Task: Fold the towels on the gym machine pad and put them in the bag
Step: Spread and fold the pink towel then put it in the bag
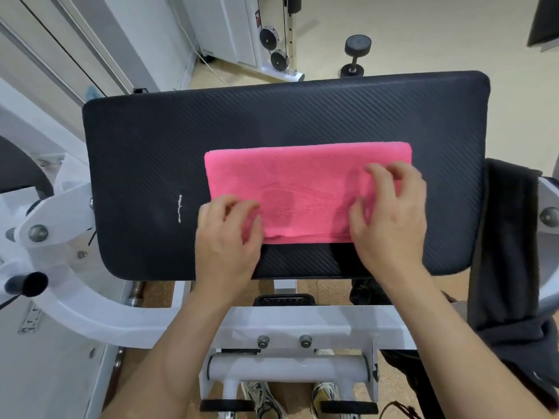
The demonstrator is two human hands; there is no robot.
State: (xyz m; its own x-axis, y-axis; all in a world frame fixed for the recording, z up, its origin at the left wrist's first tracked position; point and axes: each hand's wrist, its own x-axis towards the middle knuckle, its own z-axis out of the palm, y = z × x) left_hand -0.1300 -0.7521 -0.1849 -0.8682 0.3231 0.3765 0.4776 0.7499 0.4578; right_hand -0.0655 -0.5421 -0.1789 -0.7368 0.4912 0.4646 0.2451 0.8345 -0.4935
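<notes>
A pink towel [305, 189], folded into a long rectangle, lies flat on the black gym machine pad [211, 131], right of the pad's middle. My left hand [227, 237] is at the towel's near-left corner, its curled fingers and thumb closed on the fabric edge. My right hand [390, 216] rests on the right part of the towel with bent, spread fingers, covering the near-right corner. A dark cloth [508, 237] hangs over the machine's right side and bunches up lower down; whether that bunch is a towel or a bag I cannot tell.
The pad sits on a white machine frame [302, 325] with a handle [27, 284] at the left. A dumbbell [357, 55] and a cable machine [272, 46] stand on the floor beyond the pad. My shoes [263, 400] show below the frame.
</notes>
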